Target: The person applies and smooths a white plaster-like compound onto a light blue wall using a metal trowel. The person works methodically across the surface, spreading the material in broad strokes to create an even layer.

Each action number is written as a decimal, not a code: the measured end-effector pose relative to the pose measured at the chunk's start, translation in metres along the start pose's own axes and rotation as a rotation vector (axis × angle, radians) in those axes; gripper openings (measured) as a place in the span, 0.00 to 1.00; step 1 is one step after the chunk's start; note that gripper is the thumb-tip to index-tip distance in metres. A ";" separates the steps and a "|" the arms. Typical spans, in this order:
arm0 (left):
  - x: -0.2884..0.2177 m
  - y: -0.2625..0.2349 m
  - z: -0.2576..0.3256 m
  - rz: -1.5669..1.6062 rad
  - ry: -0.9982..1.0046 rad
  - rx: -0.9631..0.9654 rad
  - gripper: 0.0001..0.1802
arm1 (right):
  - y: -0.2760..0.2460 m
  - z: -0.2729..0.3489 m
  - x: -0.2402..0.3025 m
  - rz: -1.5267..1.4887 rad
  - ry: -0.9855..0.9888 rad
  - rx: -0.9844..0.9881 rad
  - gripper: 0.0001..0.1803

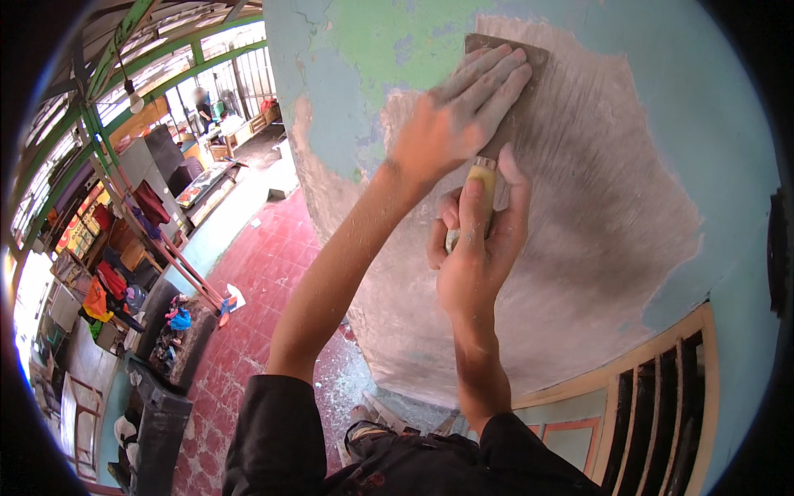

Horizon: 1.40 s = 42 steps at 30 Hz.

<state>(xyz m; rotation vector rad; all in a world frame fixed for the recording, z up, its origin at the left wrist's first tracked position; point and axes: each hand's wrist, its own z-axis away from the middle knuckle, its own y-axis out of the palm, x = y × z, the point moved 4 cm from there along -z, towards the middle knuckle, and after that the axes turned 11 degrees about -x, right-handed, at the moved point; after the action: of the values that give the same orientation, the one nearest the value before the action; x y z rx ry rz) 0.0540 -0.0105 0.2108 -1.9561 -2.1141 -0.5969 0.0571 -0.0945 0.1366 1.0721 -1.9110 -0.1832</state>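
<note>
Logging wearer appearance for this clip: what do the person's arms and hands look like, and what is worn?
Both forearms are bare; dark sleeves are pushed up to about the elbows. The left hand and right hand are ungloved and dusted with pale powder. No rings, watch or markings show.

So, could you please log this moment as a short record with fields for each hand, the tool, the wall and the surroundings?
left hand: left hand lies flat, fingers spread, pressing on the blade of the scraper
right hand: right hand is wrapped around the scraper's pale handle below the blade
tool: wide flat blade laid against the wall, handle pointing down
wall: wall has a large grey scraped or plastered patch, with blue and green paint around it
surroundings: red tiled floor far below, dusted white near the wall
</note>
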 end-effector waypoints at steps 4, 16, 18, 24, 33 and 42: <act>-0.001 0.000 0.003 -0.002 0.000 0.011 0.25 | 0.000 0.007 -0.004 -0.024 0.031 -0.014 0.22; 0.004 0.003 0.000 -0.014 0.009 0.024 0.26 | -0.007 0.004 -0.006 -0.006 0.011 0.021 0.22; 0.009 0.004 -0.010 -0.019 0.013 0.024 0.26 | 0.004 -0.013 -0.003 -0.009 -0.030 0.020 0.23; 0.005 0.002 -0.002 -0.029 0.023 0.020 0.25 | -0.001 0.006 -0.001 -0.004 0.041 0.029 0.22; 0.003 0.004 -0.004 -0.030 0.017 0.028 0.26 | 0.003 0.004 0.005 -0.002 0.001 0.002 0.21; 0.008 0.005 -0.006 -0.026 0.029 -0.012 0.25 | 0.007 -0.008 0.006 0.030 -0.033 0.047 0.23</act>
<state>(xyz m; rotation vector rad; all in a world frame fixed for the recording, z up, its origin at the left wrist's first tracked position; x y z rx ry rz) 0.0574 -0.0056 0.2202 -1.9173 -2.1266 -0.6402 0.0576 -0.0930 0.1483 1.0766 -1.9685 -0.1403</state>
